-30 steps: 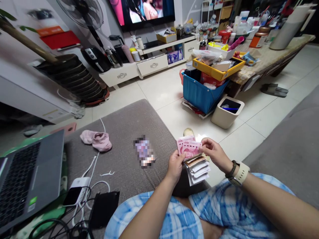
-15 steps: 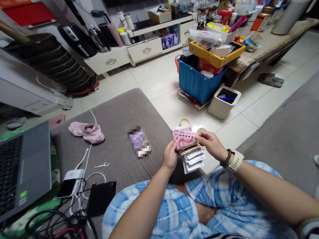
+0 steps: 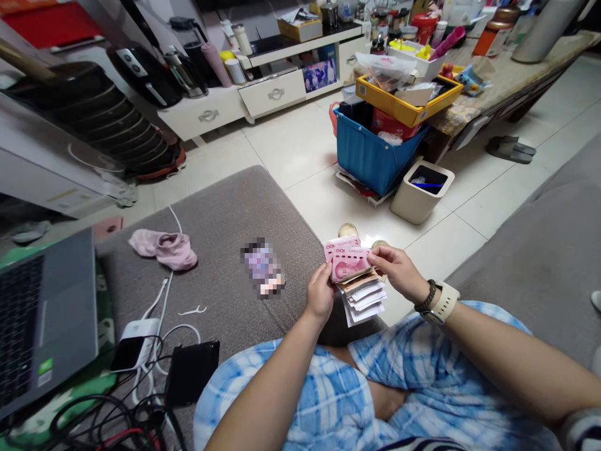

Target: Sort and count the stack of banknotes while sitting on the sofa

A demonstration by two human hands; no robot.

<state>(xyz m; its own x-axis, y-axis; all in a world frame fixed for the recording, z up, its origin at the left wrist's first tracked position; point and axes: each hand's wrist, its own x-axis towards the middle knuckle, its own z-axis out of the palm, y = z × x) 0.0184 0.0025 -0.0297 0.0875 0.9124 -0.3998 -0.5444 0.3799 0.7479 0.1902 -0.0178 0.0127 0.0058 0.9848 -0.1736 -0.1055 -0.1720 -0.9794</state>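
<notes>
Pink 100 banknotes (image 3: 350, 267) are fanned out between my two hands above my lap. My left hand (image 3: 321, 293) grips the left edge of the stack, thumb on top. With thumb and forefinger, my right hand (image 3: 397, 269) pinches the right edge of the front pink note. Below the pink notes hang a brownish note and several folded white papers (image 3: 366, 304), part of the same bundle; what they are I cannot make out. A pale watch (image 3: 445, 304) and a dark braided bracelet sit on my right wrist.
On the grey couch seat (image 3: 225, 207) lie a pixelated phone-like object (image 3: 263, 268), pink socks (image 3: 164, 249), a black wallet-like item (image 3: 191, 374), cables and a laptop (image 3: 51, 319). Beyond stand a blue bin (image 3: 375, 153), a beige trash can (image 3: 422, 194) and a cluttered table (image 3: 511, 88).
The front pink note has shifted slightly left and tilts a little differently between my hands. Both hands keep their hold, and the surroundings look the same.
</notes>
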